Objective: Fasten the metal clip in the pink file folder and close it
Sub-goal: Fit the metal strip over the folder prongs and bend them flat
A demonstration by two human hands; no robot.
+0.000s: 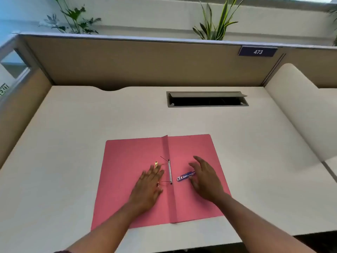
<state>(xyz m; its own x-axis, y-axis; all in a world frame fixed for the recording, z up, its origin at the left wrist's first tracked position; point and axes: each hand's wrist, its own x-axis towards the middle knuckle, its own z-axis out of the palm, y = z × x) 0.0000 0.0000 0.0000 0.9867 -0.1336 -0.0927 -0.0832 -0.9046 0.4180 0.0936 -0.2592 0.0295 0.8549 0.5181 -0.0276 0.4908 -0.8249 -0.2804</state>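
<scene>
The pink folder [193,150] lies open on the desk [73,134]. The left hand [148,185] rests flat on it, fingers spread — the right hand [205,179], fingers loose and holding nothing, touches a blue clip [185,176].

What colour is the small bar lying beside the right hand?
Blue-purple with white marks, the bar in the head view.

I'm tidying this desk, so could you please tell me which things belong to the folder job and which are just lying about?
Part of the job:
- pink file folder, lying open
- metal clip bar at the fold
- blue clip piece by the right hand
- left hand on the left flap

Just there:
- cable hatch
- number plate 473
- plants
</scene>
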